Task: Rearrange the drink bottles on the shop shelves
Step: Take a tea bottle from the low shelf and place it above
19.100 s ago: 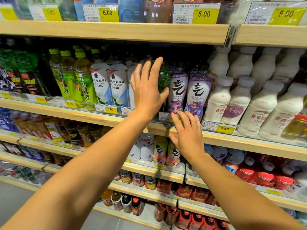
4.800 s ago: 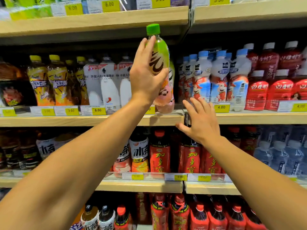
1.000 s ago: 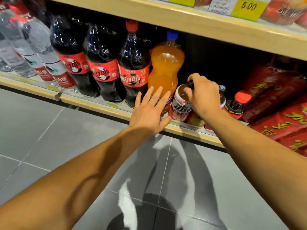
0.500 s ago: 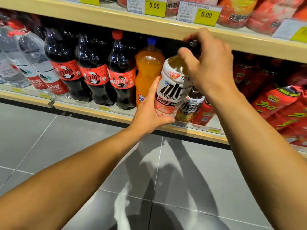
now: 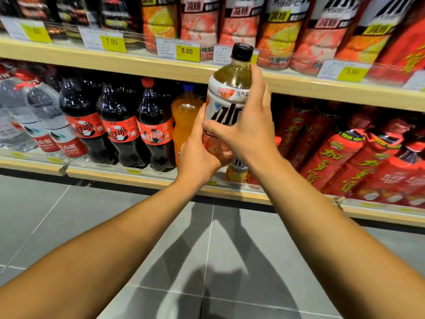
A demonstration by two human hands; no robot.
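- The big clear plastic bottle with a black cap and white label (image 5: 226, 104) stands upright in the air, in front of the two wooden shelves.
- The left hand (image 5: 199, 155) cups its bottom.
- The right hand (image 5: 249, 125) wraps its side.
- Three dark cola bottles (image 5: 119, 125) and one orange soda bottle (image 5: 184, 120) stand on the bottom wooden shelf (image 5: 142, 177).

"5.00", "7.00" on price tags (image 5: 186, 51)
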